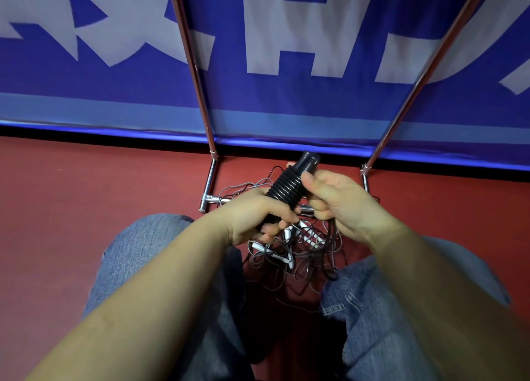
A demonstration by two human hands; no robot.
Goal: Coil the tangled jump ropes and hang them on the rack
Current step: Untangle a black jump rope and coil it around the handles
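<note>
A black ribbed jump-rope handle [289, 187] points up and away, tilted to the right. My left hand [258, 215] grips its lower end. My right hand [335, 200] holds the handle's side with thumb on top, and dark cords hang from under its curled fingers. Below both hands lies a tangle of thin black and grey ropes [301, 263] with white handles [286, 254] mixed in, on the red floor between my knees. The chrome rack [210, 180] stands just beyond the pile.
The rack's two slanted uprights [195, 65] rise in front of a blue banner with large white letters [286, 36]. Its low crossbar runs under my hands. My jean-clad knees [149, 251] flank the rope pile. Red floor [86, 185] stretches to the left.
</note>
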